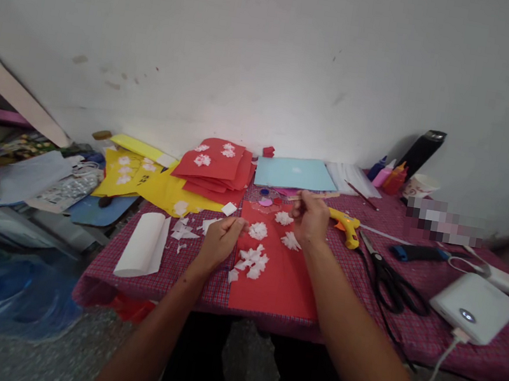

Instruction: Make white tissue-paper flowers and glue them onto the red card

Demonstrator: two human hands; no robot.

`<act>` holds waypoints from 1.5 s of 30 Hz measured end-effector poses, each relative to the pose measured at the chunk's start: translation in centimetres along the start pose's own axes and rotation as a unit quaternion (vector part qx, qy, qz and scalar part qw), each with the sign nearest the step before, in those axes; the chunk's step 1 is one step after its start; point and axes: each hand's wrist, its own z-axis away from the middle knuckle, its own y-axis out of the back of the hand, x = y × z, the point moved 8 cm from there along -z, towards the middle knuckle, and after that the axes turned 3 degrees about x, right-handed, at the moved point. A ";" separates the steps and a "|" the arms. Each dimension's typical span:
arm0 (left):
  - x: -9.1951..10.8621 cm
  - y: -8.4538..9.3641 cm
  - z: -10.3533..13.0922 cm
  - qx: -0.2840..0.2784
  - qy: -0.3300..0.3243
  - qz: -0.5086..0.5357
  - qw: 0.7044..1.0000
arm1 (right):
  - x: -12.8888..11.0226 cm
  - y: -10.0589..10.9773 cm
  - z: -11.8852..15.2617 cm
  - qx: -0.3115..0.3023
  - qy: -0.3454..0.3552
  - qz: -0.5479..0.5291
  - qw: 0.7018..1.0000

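Observation:
A red sheet of paper (276,284) lies before me with several crumpled white paper flowers (258,230) on it. My right hand (310,219), over the sheet's upper right, is closed around a thin light wooden stick (328,196); its tip points left. My left hand (221,240) hovers by the sheet's left edge, fingers pinched together beside a flower; anything between them is too small to make out. A heap of white paper pieces (253,261) sits low on the sheet. Small round paint dabs, among them a pink one (265,202), are just beyond the sheet.
To the right are a yellow glue gun (348,228), black scissors (389,283), a blue-black cutter (418,253) and a white power box (474,309) with cables. A white paper roll (142,243) and torn scraps (184,231) lie left. Behind are red cards (212,168) and blue paper (296,172).

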 end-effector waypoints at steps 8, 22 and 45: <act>4.2 -4.1 3.2 -0.235 -0.267 -0.151 0.922 | 0.4 -0.3 0.1 -0.003 -0.007 -0.007 1.000; 3.2 -6.0 4.9 -0.333 -0.306 -0.252 0.856 | 1.4 -0.1 0.0 -0.013 -0.004 0.022 1.000; 3.2 0.1 6.4 -0.310 -0.306 -0.343 0.832 | 1.8 -0.3 -0.1 -0.030 0.013 0.022 0.999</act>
